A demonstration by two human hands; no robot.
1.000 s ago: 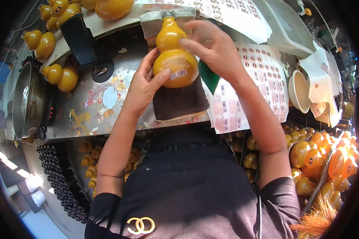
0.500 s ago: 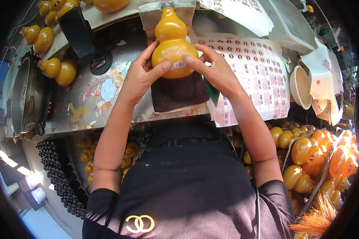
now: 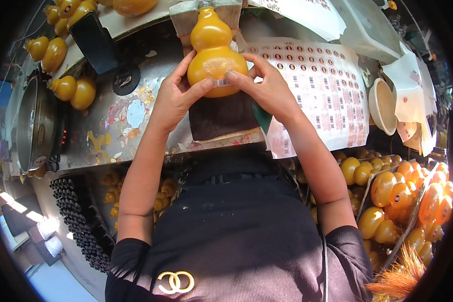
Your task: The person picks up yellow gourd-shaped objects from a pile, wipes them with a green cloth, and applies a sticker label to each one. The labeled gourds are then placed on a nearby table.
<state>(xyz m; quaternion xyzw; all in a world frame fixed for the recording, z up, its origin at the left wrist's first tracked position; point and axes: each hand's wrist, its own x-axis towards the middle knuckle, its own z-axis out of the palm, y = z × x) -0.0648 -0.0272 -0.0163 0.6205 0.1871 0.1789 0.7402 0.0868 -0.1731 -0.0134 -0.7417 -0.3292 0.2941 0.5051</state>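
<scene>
A glossy yellow gourd-shaped bottle [image 3: 211, 38] lies on a padded rest at the far middle of the bench, its neck pointing away from me. My left hand [image 3: 178, 93] grips the lower bulb from the left, thumb on the near face. From the right, my right hand [image 3: 267, 88] holds the same bulb, its thumb pressed at the edge of a small barcode label [image 3: 220, 82]. The fingers behind the bulb are partly hidden. Under and nearer than the bottle lies a dark cloth pad [image 3: 221, 121].
Sticker sheets [image 3: 322, 95] lie right of the bottle, beside a pale bowl [image 3: 382, 106]. On the left are a phone on a stand [image 3: 93, 43], a metal pan [image 3: 32, 123] and more gourd bottles [image 3: 83, 93]. Crates of gourd bottles [image 3: 382, 189] stand below the bench at right.
The whole view has shifted slightly. Both hands keep their hold on the bottle, with no clear change in grip.
</scene>
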